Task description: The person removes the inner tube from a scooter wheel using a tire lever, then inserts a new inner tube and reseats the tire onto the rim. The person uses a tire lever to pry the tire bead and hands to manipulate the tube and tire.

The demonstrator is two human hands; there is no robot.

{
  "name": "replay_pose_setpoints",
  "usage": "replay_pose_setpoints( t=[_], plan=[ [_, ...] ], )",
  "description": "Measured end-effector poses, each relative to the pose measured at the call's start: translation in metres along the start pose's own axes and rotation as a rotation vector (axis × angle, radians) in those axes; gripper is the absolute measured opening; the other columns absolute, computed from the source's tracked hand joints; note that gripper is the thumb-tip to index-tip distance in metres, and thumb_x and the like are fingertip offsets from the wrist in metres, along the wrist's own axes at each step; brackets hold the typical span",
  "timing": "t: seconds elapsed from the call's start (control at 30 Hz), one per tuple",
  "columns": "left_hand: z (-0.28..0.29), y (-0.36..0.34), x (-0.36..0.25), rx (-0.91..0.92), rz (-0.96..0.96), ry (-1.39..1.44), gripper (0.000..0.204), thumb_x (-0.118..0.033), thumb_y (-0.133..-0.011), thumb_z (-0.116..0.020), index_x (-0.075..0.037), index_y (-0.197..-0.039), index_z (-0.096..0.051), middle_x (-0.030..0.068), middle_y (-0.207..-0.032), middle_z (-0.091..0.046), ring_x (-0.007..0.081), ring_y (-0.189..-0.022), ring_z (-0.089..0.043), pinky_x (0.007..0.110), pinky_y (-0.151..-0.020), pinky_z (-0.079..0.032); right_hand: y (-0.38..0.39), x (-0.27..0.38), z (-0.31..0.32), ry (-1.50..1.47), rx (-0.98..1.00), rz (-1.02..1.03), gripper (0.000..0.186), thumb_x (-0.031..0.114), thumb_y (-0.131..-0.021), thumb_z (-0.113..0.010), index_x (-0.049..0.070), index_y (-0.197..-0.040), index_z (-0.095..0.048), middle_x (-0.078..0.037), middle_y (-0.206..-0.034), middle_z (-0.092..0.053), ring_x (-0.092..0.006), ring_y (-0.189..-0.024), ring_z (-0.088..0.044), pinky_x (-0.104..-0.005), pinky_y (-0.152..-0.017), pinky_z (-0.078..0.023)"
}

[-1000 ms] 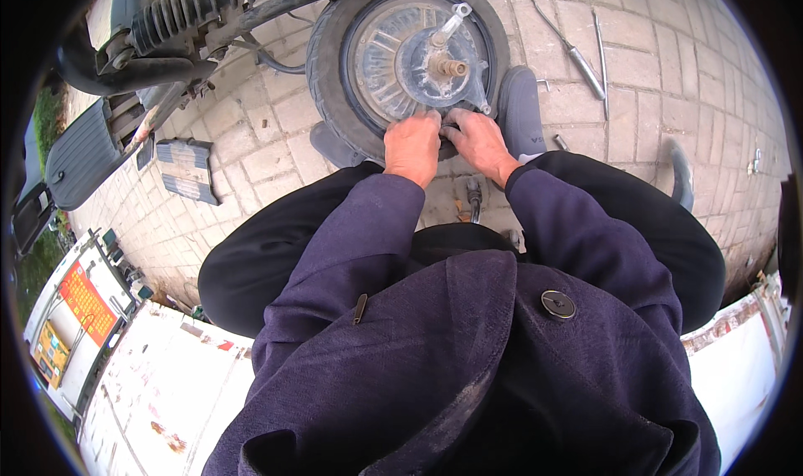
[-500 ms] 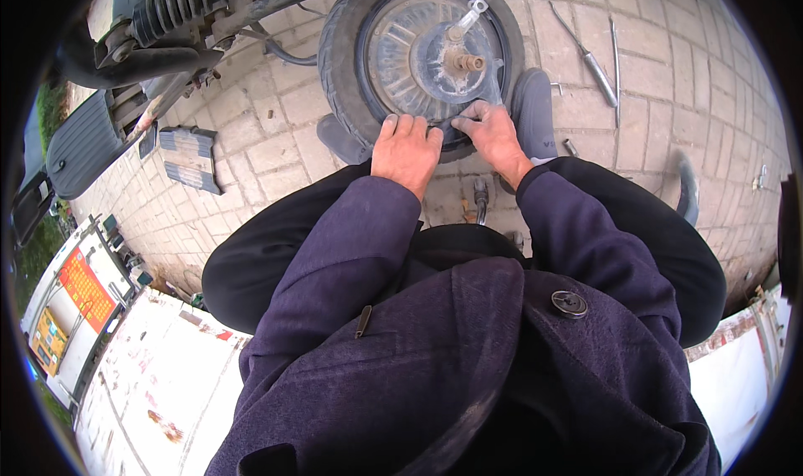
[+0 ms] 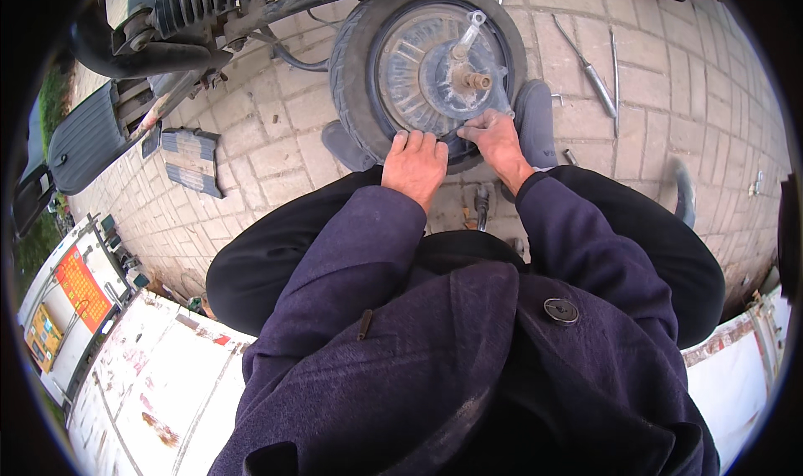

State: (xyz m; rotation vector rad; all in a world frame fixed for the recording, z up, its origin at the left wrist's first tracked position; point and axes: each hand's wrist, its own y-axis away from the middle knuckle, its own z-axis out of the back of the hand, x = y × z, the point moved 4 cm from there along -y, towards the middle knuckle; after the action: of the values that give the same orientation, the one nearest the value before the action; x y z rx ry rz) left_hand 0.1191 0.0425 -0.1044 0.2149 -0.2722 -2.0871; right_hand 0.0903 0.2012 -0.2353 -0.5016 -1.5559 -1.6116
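A dusty wheel's black tire [image 3: 354, 74] surrounds a metal hub [image 3: 418, 74] with a threaded axle [image 3: 475, 80] and a bolted arm [image 3: 464, 39]. My left hand [image 3: 413, 168] grips the tire's lower edge, fingers bent over it near the rim. Just to its right, my right hand [image 3: 495, 141] pinches at the inner rim below the hub; whatever is between thumb and finger is too small or hidden to make out. The wheel lies flat between my grey shoes [image 3: 535, 125].
A scooter frame with a coil spring [image 3: 205, 3] is at upper left, a ribbed plastic panel [image 3: 188, 162] below it. A long tool [image 3: 595, 83] and a rod [image 3: 616, 74] lie right on the pavers [image 3: 686, 108]. A white signboard [image 3: 79, 292] stands lower left.
My hands have drawn a little apart since one second ago; the left now lies flatter over the tire. The wheel appears slightly further right and lower in view.
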Motion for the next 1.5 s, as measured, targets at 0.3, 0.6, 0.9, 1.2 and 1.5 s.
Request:
replay_pose_setpoints(
  t=[0.3,0.6,0.9,1.2,1.5],
  plan=[
    [-0.004,-0.004,-0.001,-0.009,0.034,0.009,0.013,-0.015,-0.084,-0.068,-0.01,-0.096,-0.068,0.0057,-0.095,-0.066,0.0242,-0.101,-0.062,0.041,-0.095,-0.043,0.015,0.045,0.004,0.729,0.535,0.257,0.049,0.04,-0.094,-0.066,-0.006,-0.109,-0.066,-0.03,-0.115,-0.068,-0.0452,-0.111,-0.064,-0.0511,-0.095,-0.049],
    [-0.006,-0.004,-0.003,0.017,0.052,0.015,0.017,-0.014,-0.084,-0.068,-0.008,-0.1,-0.068,0.0067,-0.098,-0.065,0.0246,-0.103,-0.061,0.04,-0.1,-0.042,0.033,0.048,-0.009,0.569,0.202,0.237,0.033,0.032,-0.092,-0.071,0.001,-0.103,-0.07,-0.024,-0.106,-0.07,-0.0424,-0.107,-0.065,-0.0499,-0.091,-0.05],
    [0.01,-0.003,-0.003,-0.077,-0.004,0.013,0.016,-0.013,-0.085,-0.064,-0.01,-0.1,-0.065,0.004,-0.096,-0.062,0.0235,-0.102,-0.06,0.039,-0.097,-0.044,0.019,0.029,-0.01,-0.05,0.022,-0.115,0.021,0.019,-0.086,-0.08,0.001,-0.083,-0.07,-0.008,-0.072,-0.066,-0.0204,-0.067,-0.063,-0.037,-0.065,-0.049],
    [0.016,-0.002,-0.001,-0.044,-0.022,0.003,0.018,-0.021,-0.087,-0.068,-0.01,-0.101,-0.067,0.0039,-0.097,-0.062,0.0226,-0.103,-0.059,0.042,-0.1,-0.041,0.016,0.028,-0.007,-0.289,0.044,-0.204,0.022,0.013,-0.086,-0.083,0.001,-0.077,-0.066,-0.003,-0.067,-0.06,-0.0118,-0.055,-0.052,-0.0297,-0.049,-0.04],
    [0.006,-0.026,-0.006,0.037,0.163,0.189,0.035,-0.033,-0.079,-0.082,-0.007,-0.1,-0.07,0.0094,-0.1,-0.064,0.027,-0.102,-0.064,0.043,-0.09,-0.047,0.035,0.035,0.005,0.231,0.161,0.061,0.029,0.03,-0.096,-0.068,0.002,-0.105,-0.068,-0.022,-0.098,-0.071,-0.0364,-0.095,-0.069,-0.0439,-0.085,-0.052]
  ],
)
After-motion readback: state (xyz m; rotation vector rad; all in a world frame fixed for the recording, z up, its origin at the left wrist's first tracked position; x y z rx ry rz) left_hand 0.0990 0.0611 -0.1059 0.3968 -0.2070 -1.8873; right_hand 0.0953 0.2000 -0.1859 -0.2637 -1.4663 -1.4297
